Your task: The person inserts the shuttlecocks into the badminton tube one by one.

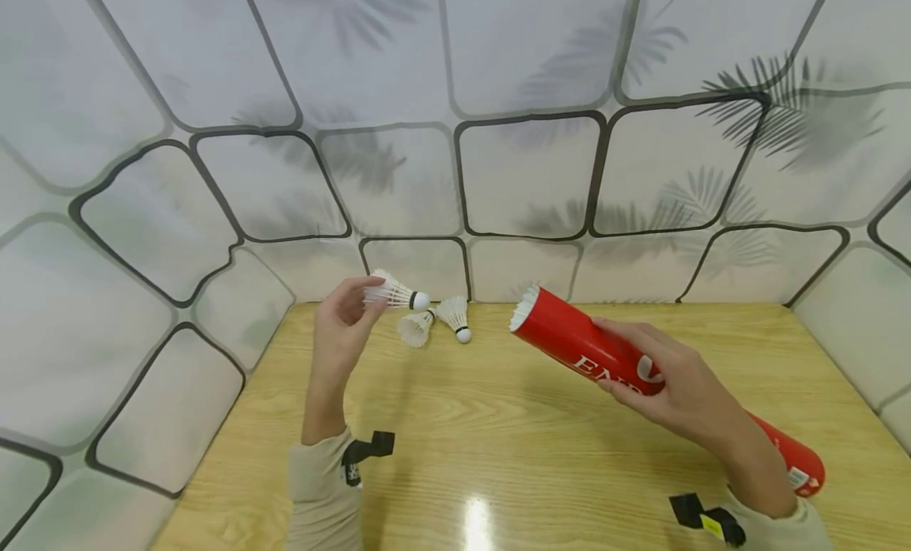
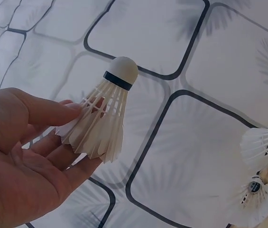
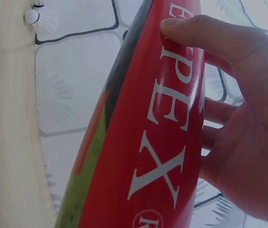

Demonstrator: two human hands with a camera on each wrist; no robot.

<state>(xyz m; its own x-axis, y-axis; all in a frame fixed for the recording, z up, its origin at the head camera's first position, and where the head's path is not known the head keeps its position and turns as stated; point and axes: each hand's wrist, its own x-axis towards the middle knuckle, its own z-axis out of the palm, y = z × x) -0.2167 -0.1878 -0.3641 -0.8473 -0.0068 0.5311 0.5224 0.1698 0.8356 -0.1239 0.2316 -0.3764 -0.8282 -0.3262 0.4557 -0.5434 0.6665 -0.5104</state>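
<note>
My left hand (image 1: pixel 340 330) pinches a white feather shuttlecock (image 1: pixel 397 293) by its feather skirt, above the table's far left part. In the left wrist view its rounded cork (image 2: pixel 123 70) with a dark band points upward, and the thumb lies against the feathers. Two more shuttlecocks, one (image 1: pixel 416 328) with its skirt facing forward and another (image 1: pixel 455 318) cork toward me, lie just beyond. My right hand (image 1: pixel 672 377) grips a red shuttlecock tube (image 1: pixel 562 330) with white lettering, tilted up to the left. White feather tips (image 1: pixel 525 307) show at its raised end.
A second red tube (image 1: pixel 800 460) lies on the wooden table (image 1: pixel 455 440) at the right, partly hidden behind the right forearm. A patterned backdrop (image 1: pixel 527 179) rises directly behind the table and along both sides.
</note>
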